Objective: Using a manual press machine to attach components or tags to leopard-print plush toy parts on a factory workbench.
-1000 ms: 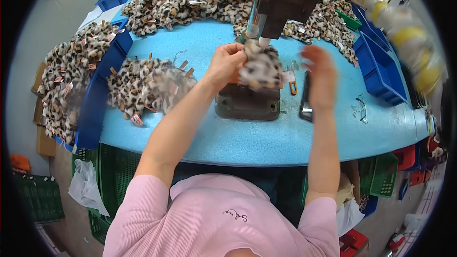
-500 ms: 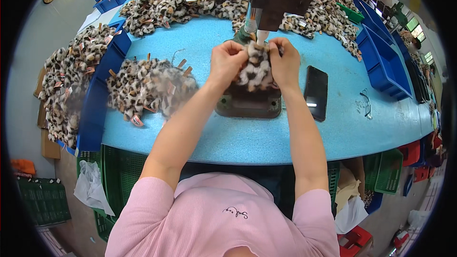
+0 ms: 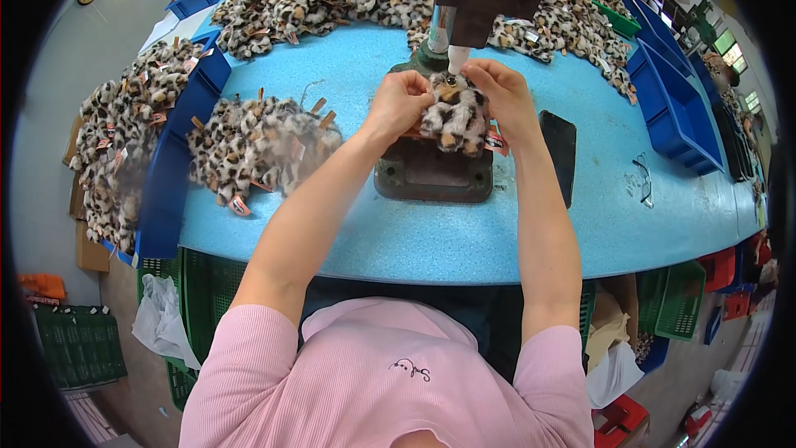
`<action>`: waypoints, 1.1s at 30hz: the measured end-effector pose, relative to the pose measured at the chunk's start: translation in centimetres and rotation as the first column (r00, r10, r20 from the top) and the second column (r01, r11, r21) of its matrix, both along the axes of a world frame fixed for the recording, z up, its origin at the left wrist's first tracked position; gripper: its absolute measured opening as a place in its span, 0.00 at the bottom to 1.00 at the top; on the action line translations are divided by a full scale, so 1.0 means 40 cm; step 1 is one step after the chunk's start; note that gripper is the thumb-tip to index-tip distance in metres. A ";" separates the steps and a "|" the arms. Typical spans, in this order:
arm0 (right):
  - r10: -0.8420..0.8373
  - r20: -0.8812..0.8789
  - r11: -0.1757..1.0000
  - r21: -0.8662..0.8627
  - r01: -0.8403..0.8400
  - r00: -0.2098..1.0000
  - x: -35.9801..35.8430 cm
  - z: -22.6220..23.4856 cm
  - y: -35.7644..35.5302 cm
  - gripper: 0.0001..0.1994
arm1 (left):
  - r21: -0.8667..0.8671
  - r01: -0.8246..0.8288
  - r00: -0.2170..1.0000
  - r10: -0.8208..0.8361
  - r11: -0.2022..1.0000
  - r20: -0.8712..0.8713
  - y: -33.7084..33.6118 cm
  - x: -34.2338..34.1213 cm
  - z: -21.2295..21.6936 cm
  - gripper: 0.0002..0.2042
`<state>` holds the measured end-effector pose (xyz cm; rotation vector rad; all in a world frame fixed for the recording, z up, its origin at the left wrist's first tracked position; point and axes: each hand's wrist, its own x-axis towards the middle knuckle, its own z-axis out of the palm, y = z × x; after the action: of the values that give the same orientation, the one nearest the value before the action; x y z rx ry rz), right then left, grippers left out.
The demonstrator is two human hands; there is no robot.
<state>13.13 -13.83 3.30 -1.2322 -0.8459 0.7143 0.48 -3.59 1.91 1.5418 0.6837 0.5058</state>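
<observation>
Between my two hands is a spotted plush toy skin (image 3: 452,120), white, black and brown, with an orange tag at its lower right. Its upper end sits under the white tip (image 3: 458,58) of a dark bench press (image 3: 489,0); a dark round eye shows there. My left hand (image 3: 401,104) pinches the toy's left edge, its fingers closed. On the opposite side my right hand (image 3: 502,99) grips the upper right edge, fingertips close to the white tip. The press base (image 3: 433,182) lies below the toy.
Left of my arm lies a heap of plush skins (image 3: 261,149), beside a blue bin (image 3: 162,191). More skins (image 3: 332,0) are piled behind the press. On the right are a phone (image 3: 557,158), eyeglasses (image 3: 643,180) and blue trays (image 3: 676,112). Green crates (image 3: 207,307) stand under the table.
The plush skin has turned, so its eye and brown patch now show under the press tip and its orange tag is visible. My right hand has shifted slightly right.
</observation>
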 end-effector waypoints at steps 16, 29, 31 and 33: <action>-0.300 0.518 0.928 0.355 0.118 0.801 0.127 -0.042 -0.009 0.07 | -0.006 0.020 1.000 -0.020 1.000 -0.013 -0.009 0.017 -0.007 0.03; -0.271 0.585 0.646 0.699 -0.307 0.764 -0.099 0.242 -0.394 0.22 | 0.159 -0.043 0.996 0.030 0.986 0.085 0.021 0.007 -0.047 0.03; -0.146 0.451 0.620 0.735 -0.275 0.880 -0.111 0.312 -0.385 0.18 | 0.105 -0.064 0.995 0.055 0.992 0.087 0.008 -0.017 -0.044 0.05; -0.387 0.427 0.795 0.603 0.062 0.817 -0.010 0.235 -0.314 0.16 | -0.093 -0.024 0.993 0.034 0.995 0.112 -0.021 -0.053 -0.011 0.11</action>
<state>12.71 -26.38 12.69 -0.9576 -1.2277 -0.1282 -1.65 -4.43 1.47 1.4080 0.6338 0.5720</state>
